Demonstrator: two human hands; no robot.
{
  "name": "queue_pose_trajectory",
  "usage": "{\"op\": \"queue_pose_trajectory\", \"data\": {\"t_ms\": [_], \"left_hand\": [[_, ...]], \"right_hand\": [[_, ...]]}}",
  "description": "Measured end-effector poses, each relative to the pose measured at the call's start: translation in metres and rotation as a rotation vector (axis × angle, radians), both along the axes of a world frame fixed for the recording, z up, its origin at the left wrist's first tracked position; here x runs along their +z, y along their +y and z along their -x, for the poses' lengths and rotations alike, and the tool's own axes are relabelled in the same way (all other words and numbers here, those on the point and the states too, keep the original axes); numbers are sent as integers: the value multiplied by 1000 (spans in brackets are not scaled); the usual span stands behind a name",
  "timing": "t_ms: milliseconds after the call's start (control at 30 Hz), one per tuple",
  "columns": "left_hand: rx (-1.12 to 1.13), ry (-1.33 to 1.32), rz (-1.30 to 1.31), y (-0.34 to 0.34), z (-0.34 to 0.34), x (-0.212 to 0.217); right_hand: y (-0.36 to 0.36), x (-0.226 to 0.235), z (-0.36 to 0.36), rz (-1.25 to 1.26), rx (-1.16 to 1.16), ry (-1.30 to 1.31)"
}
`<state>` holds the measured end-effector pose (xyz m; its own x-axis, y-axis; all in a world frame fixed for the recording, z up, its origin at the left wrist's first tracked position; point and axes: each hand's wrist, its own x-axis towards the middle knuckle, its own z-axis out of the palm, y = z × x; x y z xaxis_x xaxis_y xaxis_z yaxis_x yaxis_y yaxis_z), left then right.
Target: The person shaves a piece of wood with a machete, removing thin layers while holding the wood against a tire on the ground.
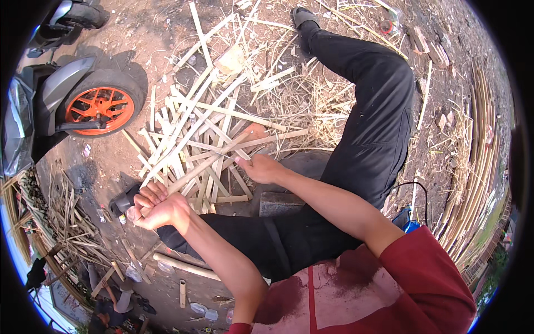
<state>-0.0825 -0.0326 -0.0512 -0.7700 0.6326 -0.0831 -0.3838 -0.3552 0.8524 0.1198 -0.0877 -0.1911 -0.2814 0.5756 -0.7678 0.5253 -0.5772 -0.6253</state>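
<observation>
My left hand (156,207) is closed round the near end of a split bamboo strip (193,172), which slants up and away to the right. Across that strip, my right hand (259,168) is closed, thumb forward, on what looks like a small knife (230,157). Only a thin grey sliver of its blade shows, and its handle is hidden in the fist. Beneath both hands, a loose heap of pale bamboo strips (167,151) lies crisscrossed on the ground. A dark block (278,204) sits between my legs, just below the right hand.
A motorbike wheel with an orange rim (101,110) stands at the left. Fibrous bamboo shavings (334,106) spread beyond the heap. Long bamboo poles (473,167) lie along the right. At lower left are a bamboo tube (182,294) and another person (114,303).
</observation>
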Motion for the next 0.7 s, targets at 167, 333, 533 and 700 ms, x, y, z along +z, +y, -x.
{"op": "queue_pose_trajectory", "data": {"t_ms": [167, 333, 533, 700], "left_hand": [[41, 15, -10, -3, 0, 6], [138, 57, 52, 21, -21, 8], [294, 106, 165, 42, -24, 9], [432, -3, 197, 44, 10, -1]], "right_hand": [[-5, 57, 12, -216, 140, -25], [-14, -24, -41, -81, -27, -233], [-13, 41, -2, -162, 32, -89], [-32, -26, -32, -47, -49, -234]]}}
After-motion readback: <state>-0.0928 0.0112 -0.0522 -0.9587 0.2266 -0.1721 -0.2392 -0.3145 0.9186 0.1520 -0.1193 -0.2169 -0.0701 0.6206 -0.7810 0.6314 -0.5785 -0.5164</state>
